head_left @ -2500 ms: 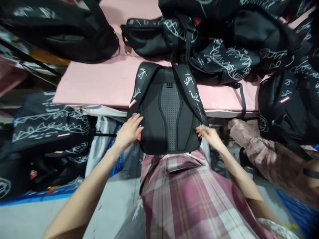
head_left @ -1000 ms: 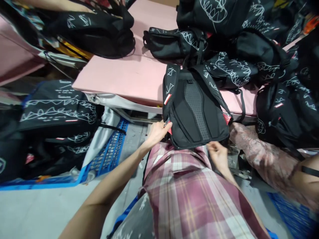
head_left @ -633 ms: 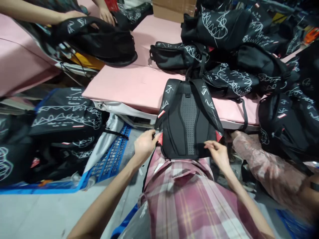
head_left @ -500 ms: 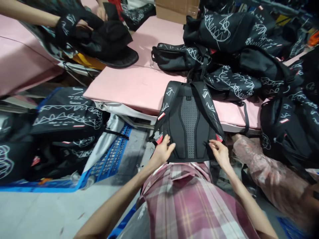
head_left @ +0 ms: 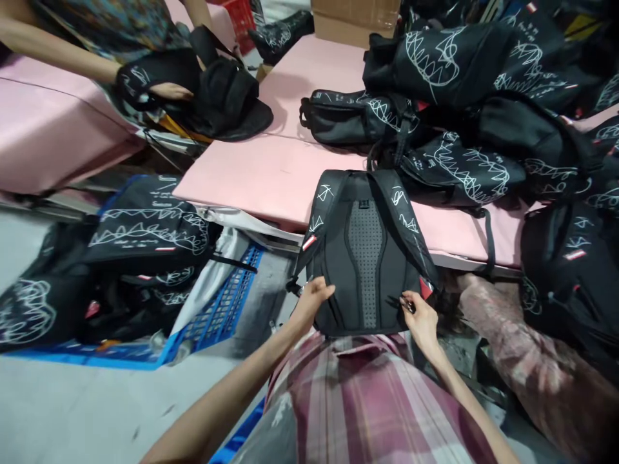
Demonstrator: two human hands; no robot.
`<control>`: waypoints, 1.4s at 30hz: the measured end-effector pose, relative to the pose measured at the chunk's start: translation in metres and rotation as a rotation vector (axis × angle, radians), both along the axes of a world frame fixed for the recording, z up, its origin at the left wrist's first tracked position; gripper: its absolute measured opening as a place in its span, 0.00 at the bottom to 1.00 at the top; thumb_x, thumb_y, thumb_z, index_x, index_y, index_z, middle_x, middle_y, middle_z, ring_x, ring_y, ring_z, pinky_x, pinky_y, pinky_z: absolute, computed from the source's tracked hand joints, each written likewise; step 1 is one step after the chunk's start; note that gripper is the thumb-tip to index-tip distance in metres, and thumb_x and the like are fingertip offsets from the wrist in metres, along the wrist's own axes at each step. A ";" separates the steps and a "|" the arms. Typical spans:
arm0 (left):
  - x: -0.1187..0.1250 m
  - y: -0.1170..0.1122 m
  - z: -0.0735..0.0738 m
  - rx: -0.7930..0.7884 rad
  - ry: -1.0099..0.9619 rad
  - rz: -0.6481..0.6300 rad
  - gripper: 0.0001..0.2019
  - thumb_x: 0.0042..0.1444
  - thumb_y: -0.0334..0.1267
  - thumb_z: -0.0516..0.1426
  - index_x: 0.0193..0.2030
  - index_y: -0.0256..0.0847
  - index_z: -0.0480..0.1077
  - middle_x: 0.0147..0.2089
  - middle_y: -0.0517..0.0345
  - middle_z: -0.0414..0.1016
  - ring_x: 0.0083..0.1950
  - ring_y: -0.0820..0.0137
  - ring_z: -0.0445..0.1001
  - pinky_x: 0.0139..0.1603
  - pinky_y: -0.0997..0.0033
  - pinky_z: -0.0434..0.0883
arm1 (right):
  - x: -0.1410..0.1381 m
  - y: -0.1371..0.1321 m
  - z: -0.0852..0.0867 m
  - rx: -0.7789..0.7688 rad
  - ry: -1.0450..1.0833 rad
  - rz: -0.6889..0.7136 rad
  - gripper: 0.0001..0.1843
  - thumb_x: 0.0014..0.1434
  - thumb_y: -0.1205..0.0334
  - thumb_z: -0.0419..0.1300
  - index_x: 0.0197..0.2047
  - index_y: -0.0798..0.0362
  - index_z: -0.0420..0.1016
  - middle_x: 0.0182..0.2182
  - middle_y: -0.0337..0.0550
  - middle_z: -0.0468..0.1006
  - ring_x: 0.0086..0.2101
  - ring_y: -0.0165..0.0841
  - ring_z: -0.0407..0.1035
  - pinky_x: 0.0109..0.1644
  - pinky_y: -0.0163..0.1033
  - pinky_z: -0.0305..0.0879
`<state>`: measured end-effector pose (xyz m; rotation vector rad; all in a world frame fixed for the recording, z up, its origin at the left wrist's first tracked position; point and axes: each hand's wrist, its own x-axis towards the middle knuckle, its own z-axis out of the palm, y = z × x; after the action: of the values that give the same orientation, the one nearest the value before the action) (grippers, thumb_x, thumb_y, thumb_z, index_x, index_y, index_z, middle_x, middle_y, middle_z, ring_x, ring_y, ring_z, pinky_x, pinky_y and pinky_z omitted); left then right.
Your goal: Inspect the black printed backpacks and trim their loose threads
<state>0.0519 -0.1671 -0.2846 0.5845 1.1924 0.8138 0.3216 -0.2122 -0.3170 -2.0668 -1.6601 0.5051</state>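
Note:
A black backpack (head_left: pixel 333 258) leans against the pink table edge and my lap, its padded back panel and two shoulder straps facing me. White scribbled print and small red-and-white tags mark the straps. My left hand (head_left: pixel 313 299) is closed at the pack's lower left side, gripping its edge; the fingertips are partly hidden. At the lower right, my right hand (head_left: pixel 420 317) is closed around a small dark tool with pointed tips, which looks like thread snips (head_left: pixel 407 305). The tips lie over the back panel, close to a red tag (head_left: pixel 426 288).
More printed black backpacks (head_left: pixel 464 164) are heaped on the pink table (head_left: pixel 251 174). A blue crate (head_left: pixel 236 290) at left holds several more. Across the table, a co-worker's hand (head_left: pixel 171 91) handles a black bag (head_left: pixel 227 96). Another person's patterned sleeve (head_left: pixel 512 328) is close on my right.
My right hand has moved slightly inward and down, with the dark tool showing more clearly. My left hand's fingers have drawn closed at the pack's side. The co-worker's bag has shifted.

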 end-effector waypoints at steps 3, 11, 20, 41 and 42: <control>-0.006 0.034 0.004 0.003 -0.149 0.012 0.14 0.44 0.40 0.59 0.38 0.39 0.67 0.38 0.55 0.74 0.41 0.69 0.73 0.46 0.70 0.68 | -0.004 0.005 0.003 -0.032 0.049 0.007 0.15 0.56 0.55 0.51 0.42 0.51 0.73 0.34 0.44 0.79 0.34 0.37 0.73 0.37 0.38 0.64; -0.026 0.047 -0.014 -0.150 -0.099 -0.380 0.19 0.51 0.50 0.58 0.39 0.33 0.71 0.37 0.46 0.77 0.39 0.63 0.76 0.43 0.64 0.71 | -0.024 0.047 0.057 -0.124 0.376 0.070 0.17 0.58 0.50 0.51 0.36 0.54 0.72 0.29 0.44 0.77 0.31 0.34 0.72 0.36 0.37 0.66; -0.055 0.094 0.008 0.767 1.295 -0.546 0.18 0.63 0.38 0.47 0.58 0.51 0.63 0.46 0.57 0.72 0.40 0.71 0.73 0.35 0.75 0.64 | -0.098 0.127 0.072 0.010 -0.115 0.374 0.16 0.61 0.55 0.52 0.50 0.53 0.65 0.39 0.46 0.77 0.37 0.37 0.72 0.39 0.39 0.65; -0.058 0.119 -0.005 0.920 1.313 -0.525 0.12 0.63 0.35 0.46 0.39 0.42 0.71 0.41 0.57 0.69 0.41 0.72 0.69 0.34 0.74 0.63 | -0.174 0.160 0.075 0.023 -0.627 0.684 0.11 0.61 0.70 0.50 0.35 0.56 0.73 0.35 0.49 0.73 0.36 0.37 0.65 0.38 0.41 0.56; -0.064 0.119 -0.002 0.896 1.319 -0.542 0.12 0.63 0.35 0.46 0.39 0.42 0.71 0.41 0.56 0.70 0.41 0.71 0.70 0.34 0.74 0.63 | -0.169 0.161 0.076 0.025 -0.580 0.670 0.10 0.61 0.68 0.50 0.35 0.55 0.73 0.35 0.49 0.73 0.37 0.37 0.65 0.38 0.41 0.57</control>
<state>-0.0126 -0.0479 -0.2861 2.3112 1.6293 0.3828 0.1524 -0.0514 -0.2411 -1.6839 -2.6996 0.0612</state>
